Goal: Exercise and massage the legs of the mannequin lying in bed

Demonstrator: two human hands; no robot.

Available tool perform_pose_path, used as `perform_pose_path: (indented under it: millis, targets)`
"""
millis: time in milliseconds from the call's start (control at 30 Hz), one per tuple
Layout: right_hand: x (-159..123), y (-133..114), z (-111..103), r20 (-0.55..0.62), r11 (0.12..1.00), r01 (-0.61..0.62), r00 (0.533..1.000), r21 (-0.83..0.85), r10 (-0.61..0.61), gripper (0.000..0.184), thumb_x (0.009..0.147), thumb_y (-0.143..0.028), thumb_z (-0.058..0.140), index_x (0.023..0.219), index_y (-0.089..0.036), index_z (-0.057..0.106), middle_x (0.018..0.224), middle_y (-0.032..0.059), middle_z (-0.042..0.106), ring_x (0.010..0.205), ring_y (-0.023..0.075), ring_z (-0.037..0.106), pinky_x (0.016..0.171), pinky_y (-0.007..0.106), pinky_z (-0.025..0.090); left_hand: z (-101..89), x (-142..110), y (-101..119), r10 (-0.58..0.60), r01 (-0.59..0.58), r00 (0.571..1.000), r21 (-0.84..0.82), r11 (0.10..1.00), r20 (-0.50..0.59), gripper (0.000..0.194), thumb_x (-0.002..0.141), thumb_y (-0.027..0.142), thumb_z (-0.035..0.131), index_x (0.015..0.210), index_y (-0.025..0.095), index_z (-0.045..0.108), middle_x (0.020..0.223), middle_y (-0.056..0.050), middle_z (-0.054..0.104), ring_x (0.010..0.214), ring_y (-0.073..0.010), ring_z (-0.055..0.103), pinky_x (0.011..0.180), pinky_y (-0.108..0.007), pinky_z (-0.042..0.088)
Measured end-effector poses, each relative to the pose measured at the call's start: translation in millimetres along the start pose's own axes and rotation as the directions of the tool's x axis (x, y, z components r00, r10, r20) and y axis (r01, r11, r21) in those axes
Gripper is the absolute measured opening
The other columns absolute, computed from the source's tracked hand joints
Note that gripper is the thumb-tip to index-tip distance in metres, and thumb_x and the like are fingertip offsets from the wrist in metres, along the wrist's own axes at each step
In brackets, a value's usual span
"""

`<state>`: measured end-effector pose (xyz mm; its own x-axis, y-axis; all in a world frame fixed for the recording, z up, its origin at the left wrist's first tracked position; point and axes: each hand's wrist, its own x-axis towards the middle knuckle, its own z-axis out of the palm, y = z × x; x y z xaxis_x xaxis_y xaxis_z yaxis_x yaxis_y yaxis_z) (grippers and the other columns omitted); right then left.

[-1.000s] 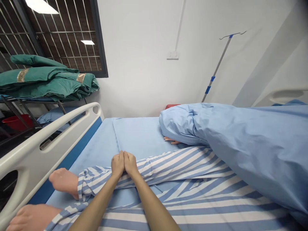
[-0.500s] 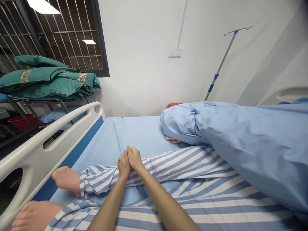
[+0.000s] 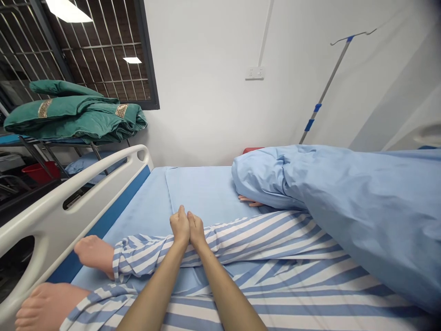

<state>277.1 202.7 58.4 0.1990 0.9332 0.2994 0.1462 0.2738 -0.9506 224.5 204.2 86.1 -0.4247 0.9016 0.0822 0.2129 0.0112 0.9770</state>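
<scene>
Hosp bed rail [image 3: 69, 204] rising at view's L; blue duvet [image 3: 358, 216] bunching over pt's upper half, fingers [image 3: 248, 200] poking out beneath; striped pyjama leg [image 3: 265, 239] lying across blue sheet [image 3: 203, 191]; bare foot [image 3: 93, 254] sticking out near rail; L hand [image 3: 179, 226], R hand [image 3: 196, 230] pressing together on leg; grip unclear.

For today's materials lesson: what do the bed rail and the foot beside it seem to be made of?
The bed rail looks like moulded white plastic, smooth with a soft sheen and rounded slots. The foot looks like matt rubbery vinyl, perhaps a manikin's: even tone, little skin detail.
</scene>
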Motion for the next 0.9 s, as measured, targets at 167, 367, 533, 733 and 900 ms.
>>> perform_pose_path:
  millis: [167,367,533,733,900]
  targets:
    - [5,2,-5,-0.055,0.994,-0.066,0.996,0.09,0.071,0.042,0.084,-0.049,0.033,0.054,-0.02,0.035,0.05,-0.0035,0.037,0.051,0.0103,0.035,0.051,0.023,0.032,3.7,-12,-13,0.073,-0.085,0.994,0.161,0.983,0.081,0.051,0.083,0.049,0.031,0.045,0.018,0.046,0.046,-0.002,0.05,0.048,-0.0123,0.043,0.05,-0.024,0.031]
    - [16,-12,-20,0.127,1.0,0.019,0.992,-0.013,-0.017,0.044,0.083,-0.048,0.035,0.05,-0.019,0.036,0.046,-0.0036,0.035,0.048,0.0099,0.033,0.047,0.023,0.029,1.6,-14,-21,0.117,-0.139,0.984,0.16,0.977,0.137,0.057,0.084,0.053,0.026,0.046,0.017,0.047,0.048,-0.003,0.053,0.05,-0.0131,0.046,0.05,-0.024,0.03]
    - [9,-10,-34,0.178,0.995,0.065,0.983,-0.078,-0.05,0.045,0.085,-0.048,0.032,0.05,-0.019,0.037,0.047,-0.0035,0.036,0.049,0.0101,0.034,0.049,0.023,0.028,3.0,-14,-21,0.112,-0.136,0.987,0.238,0.962,0.112,0.057,0.084,0.051,0.026,0.043,0.017,0.047,0.044,-0.003,0.049,0.047,-0.0127,0.042,0.049,-0.025,0.028]
    - [8,4,-39,0.079,0.995,-0.044,0.996,0.087,0.037,0.042,0.083,-0.049,0.034,0.054,-0.019,0.038,0.051,-0.0031,0.037,0.052,0.0102,0.034,0.051,0.023,0.03,25.0,-14,3,0.037,-0.059,0.982,0.115,0.992,0.184,0.051,0.082,0.049,0.032,0.043,0.018,0.044,0.043,-0.002,0.047,0.046,-0.012,0.042,0.047,-0.024,0.029]
    - [14,11,-46,-0.044,0.964,-0.109,0.991,0.241,0.123,0.04,0.081,-0.051,0.039,0.057,-0.019,0.038,0.052,-0.0036,0.035,0.052,0.01,0.033,0.05,0.023,0.031,45.2,-22,12,0.017,-0.023,0.997,0.073,0.997,0.08,0.047,0.081,0.045,0.032,0.043,0.019,0.04,0.042,-0.001,0.043,0.045,-0.0114,0.039,0.047,-0.025,0.029]
